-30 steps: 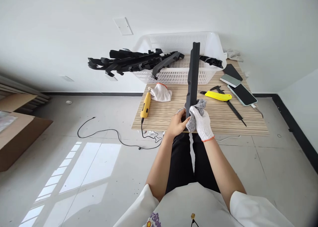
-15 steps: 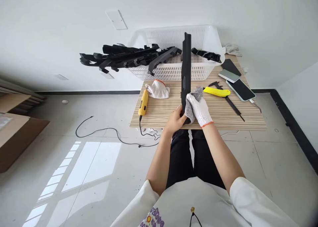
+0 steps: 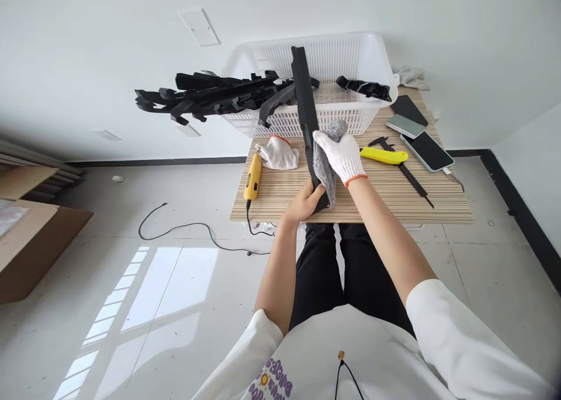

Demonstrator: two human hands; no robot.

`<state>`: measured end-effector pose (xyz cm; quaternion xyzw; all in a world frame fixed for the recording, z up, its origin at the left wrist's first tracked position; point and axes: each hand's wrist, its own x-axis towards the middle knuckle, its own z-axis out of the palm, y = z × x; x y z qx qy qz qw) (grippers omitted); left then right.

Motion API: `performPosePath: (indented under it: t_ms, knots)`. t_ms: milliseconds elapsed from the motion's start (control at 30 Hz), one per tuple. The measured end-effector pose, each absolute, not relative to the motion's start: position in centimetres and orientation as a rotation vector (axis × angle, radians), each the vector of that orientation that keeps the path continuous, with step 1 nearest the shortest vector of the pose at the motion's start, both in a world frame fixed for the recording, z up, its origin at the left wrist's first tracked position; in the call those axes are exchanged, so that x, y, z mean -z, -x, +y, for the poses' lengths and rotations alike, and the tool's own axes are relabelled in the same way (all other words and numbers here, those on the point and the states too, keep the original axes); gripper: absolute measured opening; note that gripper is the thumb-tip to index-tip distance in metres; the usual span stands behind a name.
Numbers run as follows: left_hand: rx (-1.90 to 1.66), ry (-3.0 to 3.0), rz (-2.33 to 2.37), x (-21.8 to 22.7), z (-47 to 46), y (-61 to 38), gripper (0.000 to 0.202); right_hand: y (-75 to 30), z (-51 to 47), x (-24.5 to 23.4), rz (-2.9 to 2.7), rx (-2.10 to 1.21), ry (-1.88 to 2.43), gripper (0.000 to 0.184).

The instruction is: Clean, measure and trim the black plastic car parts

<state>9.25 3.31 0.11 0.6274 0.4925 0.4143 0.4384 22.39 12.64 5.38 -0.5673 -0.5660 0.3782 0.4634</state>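
My bare left hand is closed around the lower end of a long black plastic part. The part stands up at a slant, its top tilted left in front of the basket. In a white knit glove with an orange cuff, my right hand grips a grey cloth and presses it against the part's right side. Some of the cloth bunches out above the glove, and some hangs down near my left fingers. The lowest tip of the part is partly hidden by my left hand and the cloth.
A white basket at the back holds several black plastic parts, many jutting out left. On the table lie a yellow corded tool, a white glove, a yellow utility knife, a black caliper and a phone.
The black part's top has tilted to the left. My right hand with the cloth has slid up along the part, and the cloth has spread out lower down. The view has shifted slightly.
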Motion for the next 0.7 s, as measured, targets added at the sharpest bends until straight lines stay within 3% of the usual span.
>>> performPosePath:
  t_ms: [300,700]
  knots:
    - [-1.086,-1.519,1.215,-0.2,3.2,-9.3,0.041,-21.1,12.4,-6.0,-1.379,-1.021,1.379,0.058]
    - [-1.082,-1.68,1.161,0.5,3.6,-9.2,0.051,-24.7,6.3,-4.3,-1.488,-1.343,1.42,0.037]
